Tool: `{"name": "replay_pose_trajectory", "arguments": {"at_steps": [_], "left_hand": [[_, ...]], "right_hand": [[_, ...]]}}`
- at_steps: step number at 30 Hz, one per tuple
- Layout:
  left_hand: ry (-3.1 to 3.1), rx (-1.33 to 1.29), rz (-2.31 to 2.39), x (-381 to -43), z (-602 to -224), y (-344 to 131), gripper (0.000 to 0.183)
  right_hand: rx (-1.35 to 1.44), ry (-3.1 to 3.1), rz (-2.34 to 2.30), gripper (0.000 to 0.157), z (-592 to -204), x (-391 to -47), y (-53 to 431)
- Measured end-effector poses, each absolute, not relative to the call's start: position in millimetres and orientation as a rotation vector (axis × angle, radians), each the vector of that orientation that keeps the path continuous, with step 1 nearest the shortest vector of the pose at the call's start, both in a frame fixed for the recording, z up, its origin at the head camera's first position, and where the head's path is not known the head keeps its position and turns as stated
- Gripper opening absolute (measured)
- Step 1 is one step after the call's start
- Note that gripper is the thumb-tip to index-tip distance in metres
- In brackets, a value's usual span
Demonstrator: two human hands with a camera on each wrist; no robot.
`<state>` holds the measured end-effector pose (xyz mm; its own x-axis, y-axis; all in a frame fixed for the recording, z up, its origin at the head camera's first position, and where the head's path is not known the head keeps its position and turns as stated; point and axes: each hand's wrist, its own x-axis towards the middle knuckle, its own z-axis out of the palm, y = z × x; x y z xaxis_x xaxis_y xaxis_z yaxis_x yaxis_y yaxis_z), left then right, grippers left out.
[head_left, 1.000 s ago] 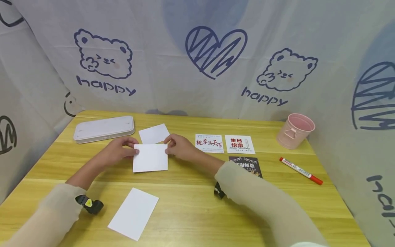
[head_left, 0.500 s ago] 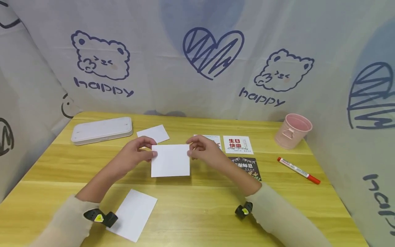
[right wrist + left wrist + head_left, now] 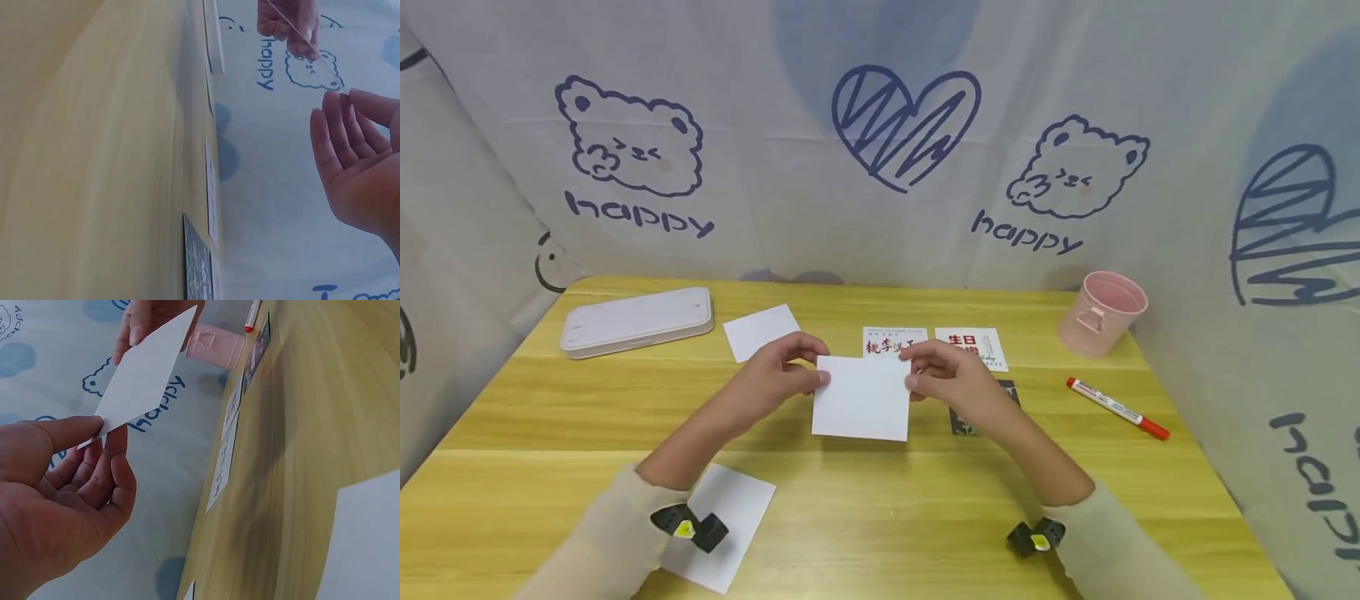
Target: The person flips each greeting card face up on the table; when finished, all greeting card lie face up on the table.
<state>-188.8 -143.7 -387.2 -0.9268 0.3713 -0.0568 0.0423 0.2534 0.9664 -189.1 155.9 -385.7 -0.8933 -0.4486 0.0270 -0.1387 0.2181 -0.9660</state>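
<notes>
A blank white card (image 3: 861,400) is held up off the table between both hands. At its left edge my left hand (image 3: 784,377) pinches it between thumb and fingers. My right hand (image 3: 958,383) pinches the opposite edge. From the left wrist, the white card (image 3: 140,375) shows its face, with the left thumb on top and the fingers beneath. The right wrist view catches it nearly edge-on, between the left hand (image 3: 294,28) and the right hand (image 3: 362,150). Behind it lies a card with red lettering (image 3: 891,337), partly covered.
On the wooden table are a white case (image 3: 637,321), a second blank card (image 3: 760,331) and a white sheet (image 3: 733,508) partly under the left wrist. At the right lie a birthday card (image 3: 992,346), a dark card (image 3: 962,423), a red-capped marker (image 3: 1116,407) and a pink cup (image 3: 1102,313).
Both hands have carried the white card to the right and a little nearer, away from the other blank card. It now overlaps the view of the red-lettered card.
</notes>
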Motion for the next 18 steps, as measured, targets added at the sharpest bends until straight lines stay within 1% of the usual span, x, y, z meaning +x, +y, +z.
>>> {"name": "replay_pose_trajectory", "arguments": {"at_steps": [5, 8, 13, 16, 18], "left_hand": [[2.337, 0.381, 1.694, -188, -389, -140, 0.034], [2.565, 0.440, 1.609, -185, -390, -138, 0.034], [3.035, 0.666, 1.447, -173, -384, -127, 0.032], [3.044, 0.818, 1.439, -162, -382, -113, 0.027], [2.934, 0.862, 1.474, -155, -384, -104, 0.026]], "right_hand": [[-0.592, 2.270, -1.724, 0.031, -387, -191, 158], [-0.552, 2.317, -1.743, 0.029, -389, -189, 156], [-0.459, 2.337, -1.823, 0.029, -391, -185, 149], [-0.408, 2.319, -1.872, 0.030, -390, -181, 143], [-0.376, 2.305, -1.902, 0.030, -389, -179, 139]]}}
